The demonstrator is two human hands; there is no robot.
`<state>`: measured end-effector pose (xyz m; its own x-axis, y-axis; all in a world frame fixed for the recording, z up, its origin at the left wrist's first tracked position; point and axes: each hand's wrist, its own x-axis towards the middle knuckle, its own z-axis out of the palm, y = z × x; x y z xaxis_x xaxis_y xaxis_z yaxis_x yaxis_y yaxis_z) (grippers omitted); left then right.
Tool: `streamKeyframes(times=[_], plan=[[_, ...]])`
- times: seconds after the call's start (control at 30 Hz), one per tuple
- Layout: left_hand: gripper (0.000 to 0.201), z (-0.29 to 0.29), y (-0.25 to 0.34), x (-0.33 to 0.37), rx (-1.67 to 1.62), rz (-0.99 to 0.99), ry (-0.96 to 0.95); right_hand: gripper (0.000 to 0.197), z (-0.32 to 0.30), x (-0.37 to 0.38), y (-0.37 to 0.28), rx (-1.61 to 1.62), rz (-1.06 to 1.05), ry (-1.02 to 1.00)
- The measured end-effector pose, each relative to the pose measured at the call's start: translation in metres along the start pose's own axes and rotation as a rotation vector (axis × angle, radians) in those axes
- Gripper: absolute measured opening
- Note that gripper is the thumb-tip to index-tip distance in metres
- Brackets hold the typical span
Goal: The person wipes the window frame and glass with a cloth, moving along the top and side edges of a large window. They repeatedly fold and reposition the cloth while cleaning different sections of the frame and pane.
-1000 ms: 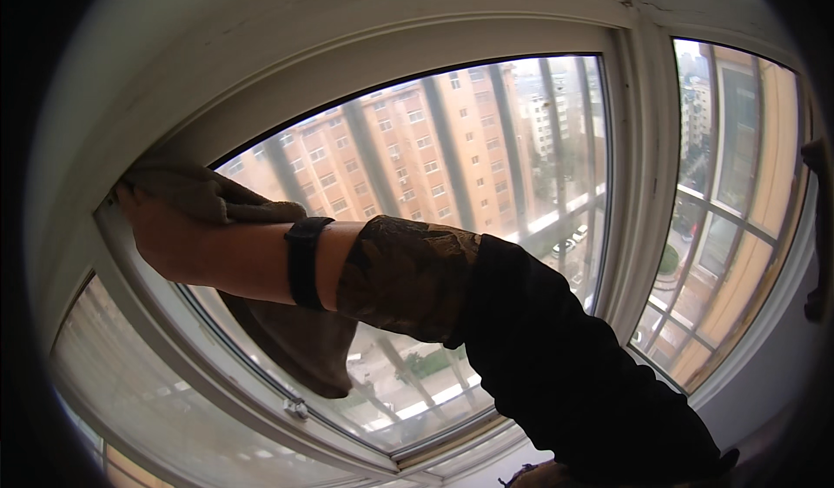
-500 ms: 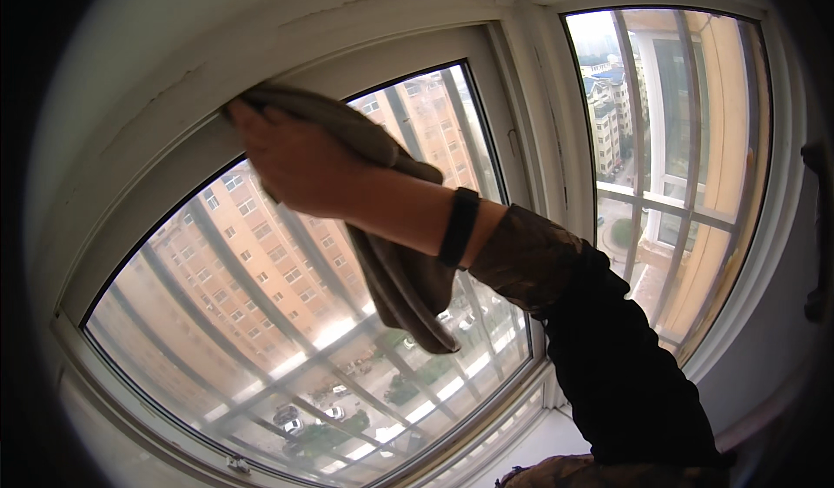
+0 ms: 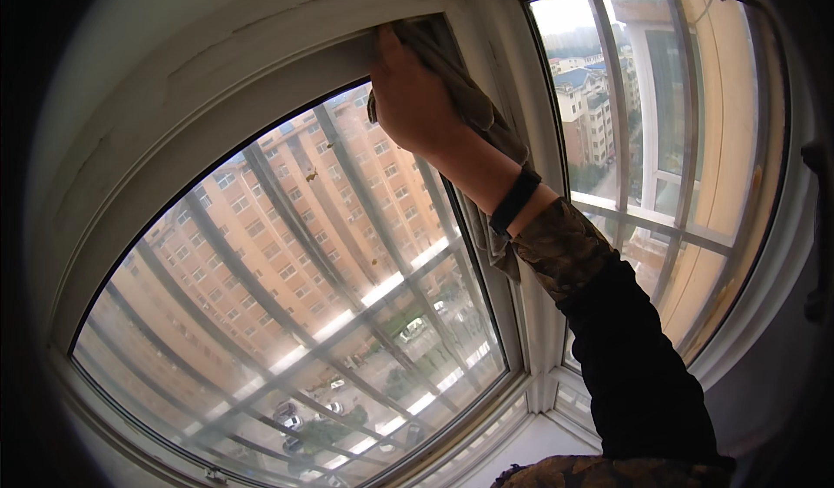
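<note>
My right hand (image 3: 413, 101), a dark band round its wrist, is closed on a grey-brown cloth (image 3: 473, 110). It presses the cloth against the upper right corner of the window sash frame (image 3: 339, 65). The cloth's loose end hangs behind my wrist, along the sash's right side. Below the hand is the glass pane (image 3: 295, 271), hazy in places, with a few small brownish specks near its top. My left hand is out of the picture.
Metal bars (image 3: 269, 288) stand outside the pane, with buildings and parked cars beyond. A second window (image 3: 643, 140) adjoins on the right, past a white corner post (image 3: 499, 71). Below the corner lies a white sill (image 3: 543, 440).
My right hand has slid the cloth rightward and up along the sash's top edge, from its middle to the right corner. The view has shifted slightly.
</note>
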<state>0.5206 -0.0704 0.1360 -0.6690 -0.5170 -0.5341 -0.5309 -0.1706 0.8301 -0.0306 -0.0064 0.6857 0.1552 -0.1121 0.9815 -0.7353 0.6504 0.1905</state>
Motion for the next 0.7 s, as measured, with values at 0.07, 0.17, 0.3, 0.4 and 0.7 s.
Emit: streamKeyframes(times=[0.07,0.17,0.3,0.4,0.7], plan=[[0.047,-0.002,-0.006,0.0,-0.03,-0.021,-0.004,0.033,-0.001,0.0,0.014,-0.085,0.163,-0.047],[0.047,-0.006,-0.015,0.004,-0.116,-0.065,-0.023,0.042,-0.003,-0.006,0.023,-0.118,0.192,-0.084],[0.046,-0.009,-0.02,0.01,-0.27,-0.124,-0.149,0.02,-0.004,-0.016,0.024,-0.203,0.112,-0.157],[0.045,-0.007,-0.017,0.011,-0.14,-0.082,-0.019,0.019,-0.004,-0.013,0.027,-0.325,0.032,-0.192],[0.05,-0.02,-0.01,0.038,0.499,0.026,-0.07,0.013,-0.005,0.019,0.056,-0.518,-0.183,-0.278]])
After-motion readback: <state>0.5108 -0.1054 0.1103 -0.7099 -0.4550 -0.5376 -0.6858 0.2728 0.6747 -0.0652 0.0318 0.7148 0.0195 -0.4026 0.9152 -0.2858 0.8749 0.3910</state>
